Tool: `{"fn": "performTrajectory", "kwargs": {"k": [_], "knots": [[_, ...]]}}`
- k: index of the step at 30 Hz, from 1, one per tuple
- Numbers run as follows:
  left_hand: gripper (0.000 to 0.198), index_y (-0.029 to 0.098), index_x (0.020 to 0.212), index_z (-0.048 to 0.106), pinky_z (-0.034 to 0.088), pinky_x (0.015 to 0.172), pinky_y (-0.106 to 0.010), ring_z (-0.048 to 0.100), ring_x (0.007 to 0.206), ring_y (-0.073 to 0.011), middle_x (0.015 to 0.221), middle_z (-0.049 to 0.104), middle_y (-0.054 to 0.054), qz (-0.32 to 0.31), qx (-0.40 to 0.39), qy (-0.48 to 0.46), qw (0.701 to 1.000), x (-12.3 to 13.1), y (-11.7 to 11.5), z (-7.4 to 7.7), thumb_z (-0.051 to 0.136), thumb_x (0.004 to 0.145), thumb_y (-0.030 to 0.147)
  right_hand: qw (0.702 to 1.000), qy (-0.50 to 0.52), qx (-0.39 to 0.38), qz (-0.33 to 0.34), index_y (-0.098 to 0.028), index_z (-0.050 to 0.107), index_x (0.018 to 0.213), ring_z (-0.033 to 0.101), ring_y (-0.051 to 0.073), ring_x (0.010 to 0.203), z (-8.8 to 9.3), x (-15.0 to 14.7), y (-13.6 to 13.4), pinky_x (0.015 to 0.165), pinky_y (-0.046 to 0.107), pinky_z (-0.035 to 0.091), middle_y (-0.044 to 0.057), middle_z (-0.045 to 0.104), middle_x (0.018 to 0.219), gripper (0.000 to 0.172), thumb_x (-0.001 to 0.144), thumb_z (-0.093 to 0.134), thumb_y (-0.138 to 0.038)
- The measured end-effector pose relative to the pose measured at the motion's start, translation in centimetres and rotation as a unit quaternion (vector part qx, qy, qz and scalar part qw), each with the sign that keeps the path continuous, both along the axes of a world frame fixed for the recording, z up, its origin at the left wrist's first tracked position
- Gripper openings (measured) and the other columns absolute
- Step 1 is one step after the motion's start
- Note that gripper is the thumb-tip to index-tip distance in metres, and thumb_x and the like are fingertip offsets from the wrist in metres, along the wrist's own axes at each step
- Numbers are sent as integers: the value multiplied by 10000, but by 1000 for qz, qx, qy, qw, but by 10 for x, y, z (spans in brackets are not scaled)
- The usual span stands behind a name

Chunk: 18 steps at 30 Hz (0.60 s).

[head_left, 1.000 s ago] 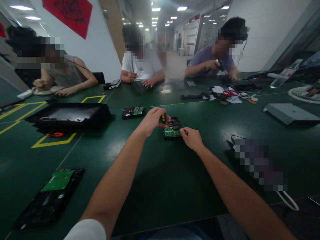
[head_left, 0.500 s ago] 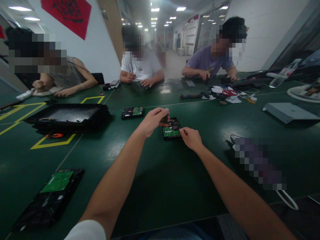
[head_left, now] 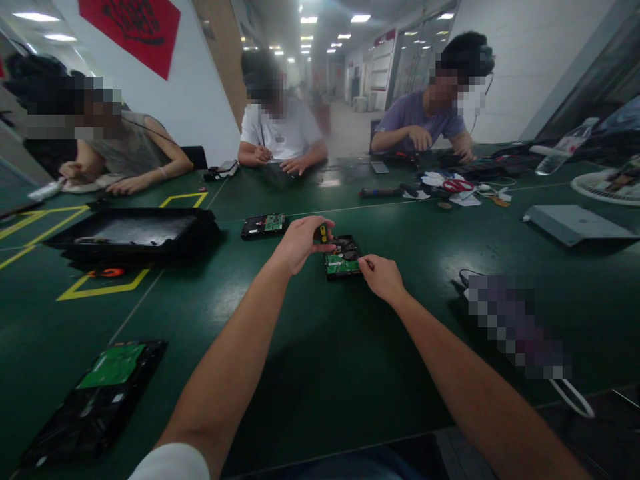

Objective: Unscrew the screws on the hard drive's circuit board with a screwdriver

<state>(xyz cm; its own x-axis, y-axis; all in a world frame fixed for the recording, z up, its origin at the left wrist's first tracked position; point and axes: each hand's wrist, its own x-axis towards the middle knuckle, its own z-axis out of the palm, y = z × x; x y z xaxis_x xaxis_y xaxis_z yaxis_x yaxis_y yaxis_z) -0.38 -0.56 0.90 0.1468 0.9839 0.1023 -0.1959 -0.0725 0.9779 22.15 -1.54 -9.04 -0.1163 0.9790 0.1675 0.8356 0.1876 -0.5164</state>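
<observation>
A hard drive (head_left: pixel 343 261) with a green circuit board lies on the green table in front of me. Over its upper left corner, my left hand (head_left: pixel 303 241) is closed round a screwdriver (head_left: pixel 323 232) with a black-and-yellow handle; the fingers hide its shaft. My right hand (head_left: pixel 383 275) pinches the drive's right edge between thumb and fingers. Just left of my left hand lies a second hard drive (head_left: pixel 263 226), board side up. A larger drive (head_left: pixel 95 400), also with a green board, rests at the near left.
A black tray (head_left: pixel 135 230) stands at the left near yellow tape and an orange-handled tool (head_left: pixel 107 273). To the right are a grey metal cover (head_left: pixel 580 223) and a blurred-out long object (head_left: pixel 517 323). Three people work across the table (head_left: pixel 300 373). Paper scraps and a bottle (head_left: pixel 567 148) lie behind.
My left hand has turned slightly, so the screwdriver's yellow markings now show. My right hand stays at the drive's edge. The person at the far right has raised one hand.
</observation>
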Motion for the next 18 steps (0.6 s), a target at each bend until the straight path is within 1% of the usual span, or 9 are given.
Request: {"fn": "performTrajectory", "kwargs": {"k": [3,6,11,15,18], "knots": [[258,135,888,689,624,732,-401,655,823,-205,850,646,-88,2,-9,0,1000,0,1,-1,617,912,382,1000,2,-5,-1,-233,747,1037,637,174,729,0,0,0,606,273,369,44,751,877,374,1034,438,-443],[304,141,885,678,612,710,-368,652,816,-200,852,651,-92,4,-11,14,1000,2,0,-1,636,914,441,1000,7,-13,-6,-234,748,1037,631,168,706,1,-1,-1,604,273,369,34,744,844,368,1036,442,-437],[369,144,889,699,575,647,-301,627,795,-185,837,645,-82,1,18,55,998,2,0,-1,694,872,512,1000,11,-7,-3,-228,738,1012,623,158,684,1,-2,-2,608,275,365,15,731,800,357,1040,440,-421],[360,145,919,742,551,615,-264,613,821,-184,863,650,-86,19,21,81,996,1,-1,0,697,859,497,1000,4,-1,6,-225,734,989,622,159,688,2,-1,-2,602,281,362,26,736,832,372,1046,429,-430],[331,148,959,749,537,577,-248,619,832,-190,877,658,-90,31,17,92,995,0,-3,2,672,866,456,1000,4,-19,3,-226,734,1013,627,161,694,3,0,-3,592,279,370,36,741,866,387,1051,417,-445]]}}
